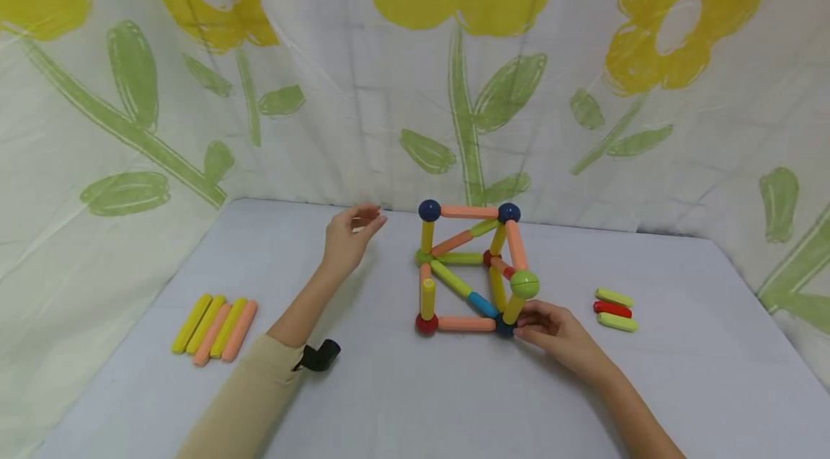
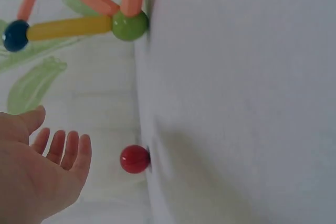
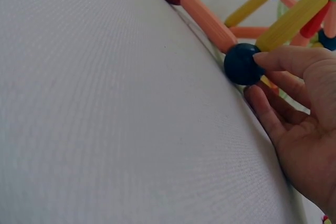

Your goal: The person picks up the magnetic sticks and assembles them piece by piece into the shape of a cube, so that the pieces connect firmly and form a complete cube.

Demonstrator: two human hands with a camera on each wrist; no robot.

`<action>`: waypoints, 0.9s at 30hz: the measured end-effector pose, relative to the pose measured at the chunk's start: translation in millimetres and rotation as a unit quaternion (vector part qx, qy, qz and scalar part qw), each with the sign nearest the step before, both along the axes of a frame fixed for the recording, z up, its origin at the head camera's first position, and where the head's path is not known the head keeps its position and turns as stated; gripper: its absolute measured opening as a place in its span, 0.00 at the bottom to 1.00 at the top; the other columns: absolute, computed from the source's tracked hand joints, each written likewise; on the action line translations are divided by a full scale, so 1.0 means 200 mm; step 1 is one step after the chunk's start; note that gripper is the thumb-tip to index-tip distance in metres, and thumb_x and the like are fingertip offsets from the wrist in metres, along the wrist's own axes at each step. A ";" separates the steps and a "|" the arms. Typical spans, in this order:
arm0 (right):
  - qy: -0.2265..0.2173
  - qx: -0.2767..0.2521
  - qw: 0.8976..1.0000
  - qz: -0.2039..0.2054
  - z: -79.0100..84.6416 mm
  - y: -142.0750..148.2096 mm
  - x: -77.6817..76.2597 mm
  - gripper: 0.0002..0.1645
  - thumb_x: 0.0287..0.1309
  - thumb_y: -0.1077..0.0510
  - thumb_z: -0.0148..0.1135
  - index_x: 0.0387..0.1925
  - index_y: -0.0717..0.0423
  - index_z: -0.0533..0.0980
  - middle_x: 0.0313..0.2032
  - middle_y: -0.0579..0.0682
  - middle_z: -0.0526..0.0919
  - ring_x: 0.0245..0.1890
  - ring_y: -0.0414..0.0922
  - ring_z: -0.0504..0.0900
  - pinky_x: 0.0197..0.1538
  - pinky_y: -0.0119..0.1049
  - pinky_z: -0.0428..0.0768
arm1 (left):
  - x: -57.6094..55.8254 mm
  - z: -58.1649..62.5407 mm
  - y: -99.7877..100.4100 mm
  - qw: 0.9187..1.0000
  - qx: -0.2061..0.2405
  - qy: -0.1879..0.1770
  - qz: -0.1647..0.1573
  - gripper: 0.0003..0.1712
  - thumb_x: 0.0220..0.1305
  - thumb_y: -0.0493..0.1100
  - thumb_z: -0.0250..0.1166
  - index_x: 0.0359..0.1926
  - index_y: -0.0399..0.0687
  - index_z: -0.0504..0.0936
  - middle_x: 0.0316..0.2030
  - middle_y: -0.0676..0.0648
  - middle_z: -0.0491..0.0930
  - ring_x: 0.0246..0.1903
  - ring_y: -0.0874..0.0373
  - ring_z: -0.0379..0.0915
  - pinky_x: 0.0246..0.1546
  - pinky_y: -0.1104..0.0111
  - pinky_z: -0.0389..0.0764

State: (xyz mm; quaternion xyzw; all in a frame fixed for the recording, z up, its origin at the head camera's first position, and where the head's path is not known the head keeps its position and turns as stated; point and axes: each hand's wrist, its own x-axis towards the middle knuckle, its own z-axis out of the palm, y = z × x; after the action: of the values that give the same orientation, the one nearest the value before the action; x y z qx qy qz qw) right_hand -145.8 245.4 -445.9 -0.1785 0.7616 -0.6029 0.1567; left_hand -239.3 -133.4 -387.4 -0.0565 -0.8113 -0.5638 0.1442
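A frame of magnetic rods and balls (image 1: 467,323) stands mid-table, with dark blue, green and red balls at its joints. At its front right corner my right hand (image 1: 560,340) pinches a dark blue ball (image 3: 244,64) between thumb and fingers. A yellow rod (image 3: 294,19) and an orange rod (image 3: 210,23) join that ball. My left hand (image 1: 346,239) hovers to the left of the frame, fingers slightly bent, holding nothing. Beside it in the left wrist view, a loose red ball (image 2: 135,159) sits on the table; the head view does not show it.
Several yellow and orange rods (image 1: 214,329) lie side by side at the left. Two short light green rods and a red rod (image 1: 612,310) lie at the right. A cloth with printed flowers (image 1: 311,84) hangs behind the white table (image 1: 389,401).
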 end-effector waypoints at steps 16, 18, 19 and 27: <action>0.008 0.010 1.000 -0.005 0.00 0.02 -0.01 0.26 0.72 0.66 0.63 0.63 0.80 0.69 0.52 0.60 0.82 0.47 0.33 0.84 0.54 0.24 0.83 | -0.35 -0.16 -0.10 0.991 -0.077 -0.110 0.027 0.26 0.69 0.32 0.69 0.65 0.29 0.78 0.61 0.29 0.78 0.61 0.35 0.77 0.66 0.51 0.77; 0.008 0.008 1.000 -0.005 -0.01 0.02 -0.01 0.26 0.72 0.66 0.63 0.63 0.80 0.69 0.52 0.61 0.82 0.47 0.33 0.83 0.54 0.24 0.83 | -0.35 -0.17 -0.11 0.991 -0.079 -0.107 0.035 0.24 0.68 0.31 0.69 0.63 0.30 0.79 0.59 0.29 0.79 0.60 0.36 0.78 0.65 0.51 0.78; 0.009 0.008 1.000 -0.005 -0.01 0.02 -0.01 0.26 0.72 0.66 0.63 0.63 0.80 0.69 0.53 0.62 0.81 0.47 0.34 0.83 0.54 0.24 0.83 | -0.35 -0.17 -0.11 0.991 -0.077 -0.106 0.040 0.23 0.67 0.31 0.69 0.62 0.30 0.80 0.58 0.29 0.80 0.59 0.36 0.79 0.64 0.51 0.78; 0.005 0.009 1.000 -0.006 -0.01 0.01 0.00 0.26 0.72 0.66 0.63 0.63 0.80 0.69 0.53 0.64 0.81 0.47 0.33 0.83 0.54 0.24 0.83 | -0.21 -0.09 -0.09 0.994 -0.030 -0.105 0.029 0.25 0.72 0.38 0.70 0.66 0.34 0.79 0.61 0.34 0.79 0.58 0.40 0.78 0.50 0.64 0.82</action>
State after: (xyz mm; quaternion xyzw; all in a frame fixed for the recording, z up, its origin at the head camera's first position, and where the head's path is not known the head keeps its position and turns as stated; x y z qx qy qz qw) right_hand -146.7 247.2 -448.0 -0.1761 0.7691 -0.5956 0.1508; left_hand -281.8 -151.7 -406.4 0.0226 -0.8396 -0.5377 0.0732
